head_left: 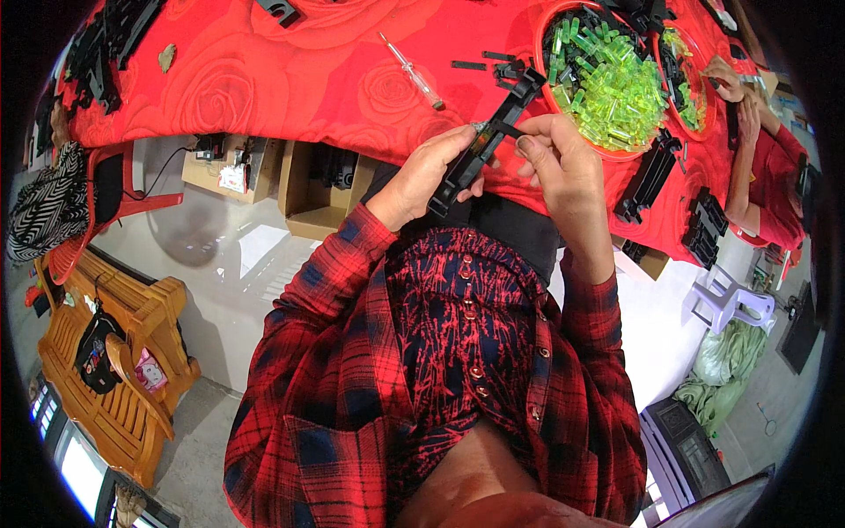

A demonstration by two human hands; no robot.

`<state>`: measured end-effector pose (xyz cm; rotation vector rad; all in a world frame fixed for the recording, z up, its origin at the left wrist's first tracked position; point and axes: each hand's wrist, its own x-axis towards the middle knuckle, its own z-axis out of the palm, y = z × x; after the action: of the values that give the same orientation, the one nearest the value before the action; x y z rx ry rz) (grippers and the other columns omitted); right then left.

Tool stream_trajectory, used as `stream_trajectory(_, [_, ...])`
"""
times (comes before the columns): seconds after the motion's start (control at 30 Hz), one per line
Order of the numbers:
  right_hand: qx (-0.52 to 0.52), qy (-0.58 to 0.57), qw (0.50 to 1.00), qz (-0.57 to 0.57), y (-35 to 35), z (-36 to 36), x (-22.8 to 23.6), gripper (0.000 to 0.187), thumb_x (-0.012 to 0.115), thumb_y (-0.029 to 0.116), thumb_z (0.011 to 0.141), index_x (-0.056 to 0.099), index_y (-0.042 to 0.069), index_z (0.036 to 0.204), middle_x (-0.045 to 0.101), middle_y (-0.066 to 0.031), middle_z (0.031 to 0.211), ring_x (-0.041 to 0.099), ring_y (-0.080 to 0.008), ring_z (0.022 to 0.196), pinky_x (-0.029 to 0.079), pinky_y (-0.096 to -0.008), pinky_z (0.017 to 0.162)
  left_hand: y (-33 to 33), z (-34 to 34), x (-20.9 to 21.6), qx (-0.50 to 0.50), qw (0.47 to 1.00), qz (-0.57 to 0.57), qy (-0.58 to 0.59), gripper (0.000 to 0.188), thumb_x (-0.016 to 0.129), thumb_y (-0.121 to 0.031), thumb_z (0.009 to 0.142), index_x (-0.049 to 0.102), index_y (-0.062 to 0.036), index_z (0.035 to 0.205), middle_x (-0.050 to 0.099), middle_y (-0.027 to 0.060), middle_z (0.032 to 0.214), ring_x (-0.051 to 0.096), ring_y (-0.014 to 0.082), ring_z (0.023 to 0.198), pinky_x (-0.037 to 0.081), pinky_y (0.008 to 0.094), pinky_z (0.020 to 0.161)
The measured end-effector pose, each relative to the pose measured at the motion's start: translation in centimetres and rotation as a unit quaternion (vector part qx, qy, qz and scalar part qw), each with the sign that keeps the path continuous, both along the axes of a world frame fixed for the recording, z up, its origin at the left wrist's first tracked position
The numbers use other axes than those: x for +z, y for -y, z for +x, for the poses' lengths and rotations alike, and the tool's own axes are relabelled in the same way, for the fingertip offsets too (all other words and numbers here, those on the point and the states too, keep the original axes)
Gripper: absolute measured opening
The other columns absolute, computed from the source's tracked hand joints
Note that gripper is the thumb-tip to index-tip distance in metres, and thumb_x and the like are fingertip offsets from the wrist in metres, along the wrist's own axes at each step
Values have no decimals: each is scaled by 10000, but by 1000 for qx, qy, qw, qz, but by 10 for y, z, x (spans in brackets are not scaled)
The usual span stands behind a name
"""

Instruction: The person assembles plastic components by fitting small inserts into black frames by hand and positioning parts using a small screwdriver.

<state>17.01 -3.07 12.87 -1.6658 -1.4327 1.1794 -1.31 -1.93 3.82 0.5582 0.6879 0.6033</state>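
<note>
A long black plastic housing [458, 183] is tilted across my lap at the table's front edge. My left hand [421, 176] is closed around its side, the thumb along the top and fingertips showing beneath. Beside its middle, my right hand [563, 160] has thumb and forefinger pinched on a small black piece [506, 129] that reaches to the housing. Most of that piece is hidden by the fingers. Near the housing's far end lie thin black strips [469, 65] on the red tablecloth [352, 88].
A red basin [540, 53] holds green-yellow transparent pieces [616, 84]; a second red basin [701, 132] stands beside it. A screwdriver [412, 72] lies left of them. More black housings [647, 176] rest at right. Across there, a co-worker's hands [726, 81] are at work. Cardboard boxes [304, 216] stand below.
</note>
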Motion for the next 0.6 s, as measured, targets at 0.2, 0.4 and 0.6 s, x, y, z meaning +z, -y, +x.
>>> stream_trajectory(0.2, [1, -2, 998, 59, 0, -3, -3, 97, 598, 44, 957, 640, -18, 1017, 660, -85, 860, 632, -126, 697, 515, -261, 632, 0, 2, 0, 9, 999, -24, 27, 466, 314, -375, 1091, 584, -4, 1169, 665, 112, 792, 562, 130, 539, 447, 234, 515])
stream_trajectory(0.4, [-12, -51, 998, 24, -1, -8, -6, 74, 610, 37, 950, 646, -28, 951, 638, -94, 889, 638, -124, 708, 513, -251, 629, 0, 2, -12, -12, 996, -38, 78, 432, 363, -366, 1086, 569, -6, 1205, 697, 132, 932, 620, 155, 581, 479, 247, 505])
stream_trajectory(0.6, [5, 32, 992, 126, -1, -15, -9, 35, 650, 11, 908, 651, -23, 902, 559, -79, 798, 610, -146, 662, 492, -273, 597, 0, 9, 0, -2, 996, -58, 74, 415, 334, -339, 1086, 569, -9, 1176, 674, 133, 840, 606, 166, 593, 465, 259, 523])
